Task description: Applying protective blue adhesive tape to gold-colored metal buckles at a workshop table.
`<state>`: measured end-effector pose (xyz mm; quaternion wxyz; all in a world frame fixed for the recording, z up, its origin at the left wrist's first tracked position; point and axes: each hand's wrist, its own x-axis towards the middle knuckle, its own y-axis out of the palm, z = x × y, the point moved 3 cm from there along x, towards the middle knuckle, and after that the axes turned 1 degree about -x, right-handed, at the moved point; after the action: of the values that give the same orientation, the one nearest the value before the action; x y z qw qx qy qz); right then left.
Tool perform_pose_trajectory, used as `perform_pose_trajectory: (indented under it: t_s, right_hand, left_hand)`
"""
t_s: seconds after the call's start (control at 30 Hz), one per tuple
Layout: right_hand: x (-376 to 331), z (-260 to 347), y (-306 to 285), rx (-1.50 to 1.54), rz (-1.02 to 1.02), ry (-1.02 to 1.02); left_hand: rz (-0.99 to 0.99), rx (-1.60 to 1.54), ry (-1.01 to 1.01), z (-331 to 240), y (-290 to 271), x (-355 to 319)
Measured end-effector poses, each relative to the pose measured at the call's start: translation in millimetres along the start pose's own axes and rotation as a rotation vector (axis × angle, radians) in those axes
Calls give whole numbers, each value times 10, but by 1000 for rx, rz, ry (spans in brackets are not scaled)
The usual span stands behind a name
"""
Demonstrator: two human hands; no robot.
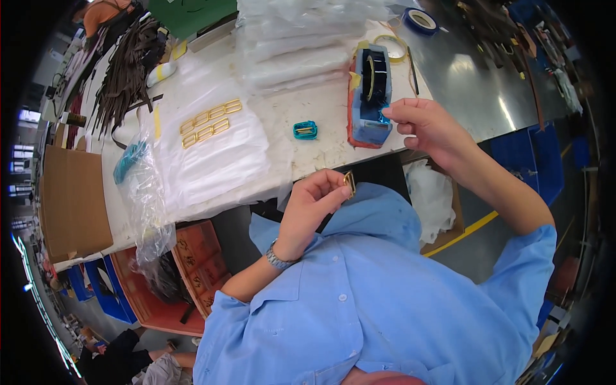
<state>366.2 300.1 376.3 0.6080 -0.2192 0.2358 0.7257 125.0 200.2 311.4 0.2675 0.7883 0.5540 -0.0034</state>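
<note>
My left hand [312, 204], with a metal watch at its wrist, pinches a gold rectangular buckle [349, 184] just off the table's front edge. Thumb and forefinger of my right hand [431, 129] close on the end of the shiny blue tape [385, 114] at the front of a tape dispenser [372, 133]. Left of the dispenser lies a small teal-wrapped piece [305, 130] with gold metal showing inside. Several more gold buckles [210, 122] lie in two rows on white plastic sheeting [218, 167] to the left.
Stacked clear plastic bags [289, 51] lie at the back. A blue tape roll [421, 21] and a yellow ring [390, 48] sit beyond the dispenser. Dark straps [128, 70] heap at far left, above a cardboard box [74, 199]. A red crate [199, 263] stands under the front edge.
</note>
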Motion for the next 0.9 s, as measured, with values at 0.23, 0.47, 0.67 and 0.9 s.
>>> perform_pose_trajectory:
  t_s: [0.23, 0.47, 0.67, 0.9]
  right_hand:
    - [-437, -668, 300, 111, 27, -237]
    - [-330, -1062, 454, 231, -13, -433]
    - [-331, -1097, 507, 269, -29, -498]
    - [-346, -1128, 512, 331, 4, -537]
  left_hand:
    - [45, 56, 0, -274, 9, -50]
    - [63, 194, 32, -539, 171, 135]
    - [25, 325, 61, -597, 270, 247]
    - [26, 399, 28, -606, 332, 308]
